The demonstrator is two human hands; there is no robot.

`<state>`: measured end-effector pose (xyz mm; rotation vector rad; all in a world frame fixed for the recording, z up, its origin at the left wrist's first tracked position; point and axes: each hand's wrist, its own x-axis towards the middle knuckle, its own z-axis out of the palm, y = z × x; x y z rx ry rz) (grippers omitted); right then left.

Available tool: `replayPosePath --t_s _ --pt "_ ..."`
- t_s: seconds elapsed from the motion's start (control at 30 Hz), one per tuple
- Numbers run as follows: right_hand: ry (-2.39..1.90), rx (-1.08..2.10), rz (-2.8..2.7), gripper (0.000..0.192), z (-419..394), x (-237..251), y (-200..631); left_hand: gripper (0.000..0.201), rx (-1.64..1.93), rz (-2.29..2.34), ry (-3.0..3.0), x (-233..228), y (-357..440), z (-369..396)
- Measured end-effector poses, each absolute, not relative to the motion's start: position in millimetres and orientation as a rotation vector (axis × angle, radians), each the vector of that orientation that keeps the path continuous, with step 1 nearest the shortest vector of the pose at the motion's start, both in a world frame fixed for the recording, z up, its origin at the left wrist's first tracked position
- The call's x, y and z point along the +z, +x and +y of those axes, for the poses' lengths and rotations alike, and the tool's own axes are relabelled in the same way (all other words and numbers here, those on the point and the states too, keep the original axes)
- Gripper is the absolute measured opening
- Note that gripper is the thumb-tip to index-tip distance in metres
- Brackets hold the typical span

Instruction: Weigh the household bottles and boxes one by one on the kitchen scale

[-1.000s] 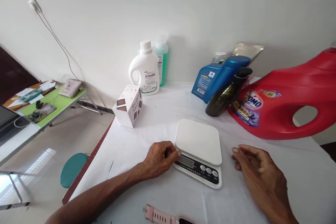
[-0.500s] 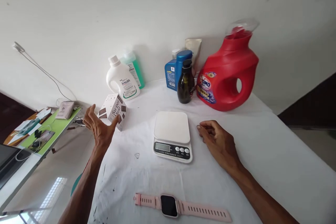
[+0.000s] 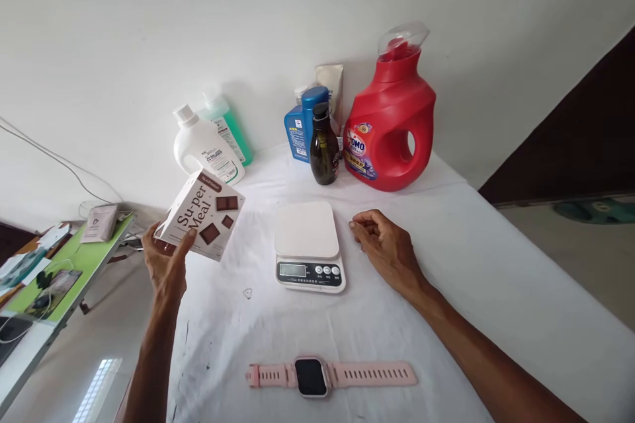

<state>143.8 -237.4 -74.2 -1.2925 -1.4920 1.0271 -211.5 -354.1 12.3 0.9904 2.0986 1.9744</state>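
Note:
My left hand [image 3: 166, 264] grips a white "Super Meal" box [image 3: 201, 215] with brown squares and holds it tilted above the table's left edge. A white kitchen scale [image 3: 307, 244] with a blank display sits in the middle of the white table [image 3: 496, 277]; nothing lies on its platform. My right hand [image 3: 384, 244] rests on the cloth just right of the scale, fingers loosely curled and holding nothing. A pink smartwatch [image 3: 327, 375] lies flat near the front edge.
Along the wall stand a white detergent bottle [image 3: 203, 145], a green bottle [image 3: 228, 122], a blue bottle [image 3: 300, 125], a dark brown bottle [image 3: 324, 149] and a big red Omo jug [image 3: 389, 122]. A green side table [image 3: 64, 271] with clutter stands at the left.
My left hand left the scale, reached to the box at the left and lifted it off the table. The view pulled back, and the watch came fully into sight.

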Motion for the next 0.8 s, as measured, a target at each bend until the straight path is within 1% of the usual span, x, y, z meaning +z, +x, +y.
replayPosePath --t_s 0.1,0.2,0.33,0.43,0.5,0.57,0.6,0.63,0.67,0.73,0.8 --pt "-1.3 1.039 -1.482 0.029 -238 -72 144 0.082 1.908 1.915 1.31 27 -175 -351" --pt "-1.304 1.055 -1.462 0.029 -238 -72 144 0.085 1.712 1.731 1.51 32 -135 -337" --pt "-1.285 1.073 -1.44 0.028 -237 -73 144 0.081 1.489 1.719 1.7 25 -99 -318" --pt "-1.273 1.082 -1.431 0.028 -237 -74 145 0.08 1.363 1.758 1.816 21 -90 -313" --pt "-1.269 1.084 -1.43 0.027 -237 -74 145 0.086 1.278 1.777 1.866 21 -93 -315" --pt "-1.271 1.081 -1.426 0.027 -238 -72 145 0.102 1.236 1.728 1.863 21 -101 -319" --pt "-1.272 1.08 -1.425 0.028 -238 -72 145 0.109 1.261 1.667 1.828 21 -107 -320" --pt "-1.275 1.078 -1.422 0.029 -238 -72 146 0.112 1.318 1.594 1.771 19 -115 -321" --pt "-1.277 1.077 -1.42 0.029 -237 -72 146 0.108 1.395 1.527 1.694 16 -123 -322" --pt "-1.276 1.082 -1.422 0.031 -237 -74 146 0.087 1.522 1.495 1.531 7 -140 -320" --pt "-1.268 1.088 -1.421 0.032 -236 -76 145 0.066 1.501 1.649 1.429 -9 -156 -318"
